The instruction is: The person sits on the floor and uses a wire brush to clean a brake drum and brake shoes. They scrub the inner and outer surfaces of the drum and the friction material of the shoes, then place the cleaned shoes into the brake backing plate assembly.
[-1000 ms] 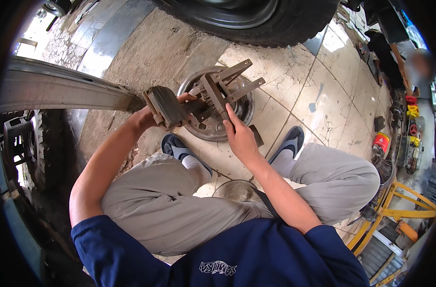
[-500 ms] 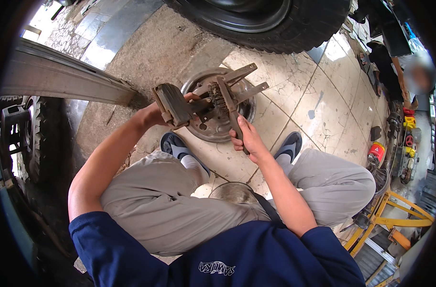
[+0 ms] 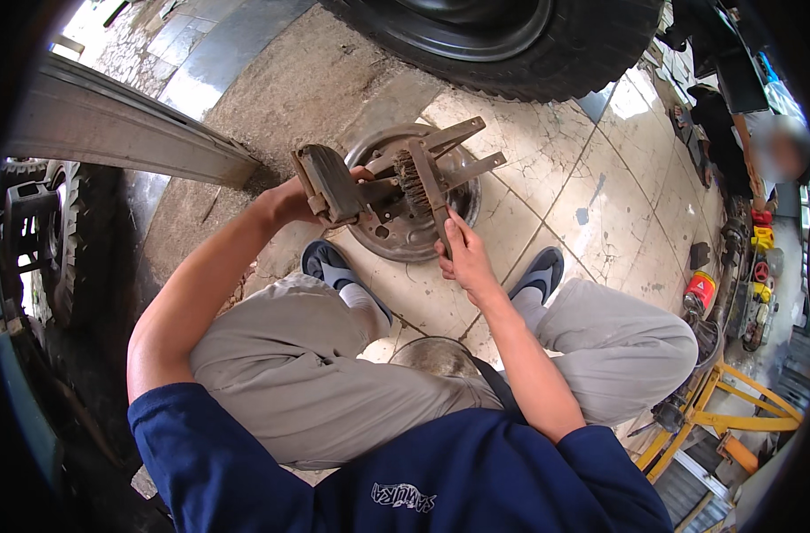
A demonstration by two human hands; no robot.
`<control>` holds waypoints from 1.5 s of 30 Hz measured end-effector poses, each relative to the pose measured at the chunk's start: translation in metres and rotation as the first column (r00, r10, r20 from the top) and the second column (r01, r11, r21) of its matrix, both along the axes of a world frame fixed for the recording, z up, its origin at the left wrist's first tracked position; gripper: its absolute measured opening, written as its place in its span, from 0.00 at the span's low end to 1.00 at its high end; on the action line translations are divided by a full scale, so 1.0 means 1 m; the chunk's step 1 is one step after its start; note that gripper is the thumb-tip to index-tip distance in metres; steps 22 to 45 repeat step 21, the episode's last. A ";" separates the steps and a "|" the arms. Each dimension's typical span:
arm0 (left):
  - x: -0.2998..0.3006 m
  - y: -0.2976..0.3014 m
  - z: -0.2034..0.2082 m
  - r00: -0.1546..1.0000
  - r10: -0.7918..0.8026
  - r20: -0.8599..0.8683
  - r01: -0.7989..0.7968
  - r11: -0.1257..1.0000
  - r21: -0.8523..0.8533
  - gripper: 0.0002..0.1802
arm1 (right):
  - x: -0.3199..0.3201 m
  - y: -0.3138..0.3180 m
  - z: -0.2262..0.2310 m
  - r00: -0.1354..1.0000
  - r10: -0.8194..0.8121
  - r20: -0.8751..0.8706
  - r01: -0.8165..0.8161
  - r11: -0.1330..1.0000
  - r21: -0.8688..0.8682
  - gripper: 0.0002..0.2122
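My left hand [image 3: 291, 202] grips a worn metal bracket [image 3: 387, 193] with a thick ribbed block, like a pedal pad [image 3: 330, 182], on its near-left end. Two flat arms with holes stick out at its far right. The fingers of that hand are partly hidden behind the block. My right hand [image 3: 467, 258] is closed round the handle of a wire brush [image 3: 433, 185], whose bristles face left against the bracket's middle. Under both lies a round, dirty steel wheel disc [image 3: 405, 246] on the floor, partly covered by the bracket.
A large black tyre [image 3: 556, 67] stands at the far side, and a metal post [image 3: 129, 124] at left. Another person's arm [image 3: 744, 147] shows at far right, near a red can [image 3: 700, 291] and tools. A yellow metal frame [image 3: 747, 421] is at lower right.
The bracket and brush sit slightly farther right in view, along with the surroundings. My right hand has shifted a little up the handle side of the picture; both grips remain.
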State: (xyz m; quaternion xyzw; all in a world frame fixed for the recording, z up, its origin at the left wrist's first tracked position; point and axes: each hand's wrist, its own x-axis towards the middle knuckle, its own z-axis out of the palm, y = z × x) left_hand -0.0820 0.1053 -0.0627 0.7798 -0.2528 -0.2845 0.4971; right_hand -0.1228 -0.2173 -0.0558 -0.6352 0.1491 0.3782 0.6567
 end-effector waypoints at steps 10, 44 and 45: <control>0.034 0.045 0.016 0.869 0.072 0.489 -0.281 0.886 0.369 0.14 | 0.004 -0.006 0.004 0.987 -0.039 0.155 0.048 0.997 -0.058 0.25; 0.083 -0.060 0.148 0.967 0.173 0.186 -0.247 0.811 0.530 0.24 | 0.014 -0.006 0.016 0.843 -0.078 0.533 0.122 0.991 -0.047 0.30; 0.083 -0.060 0.148 0.967 0.173 0.186 -0.247 0.811 0.530 0.24 | 0.014 -0.006 0.016 0.843 -0.078 0.533 0.122 0.991 -0.047 0.30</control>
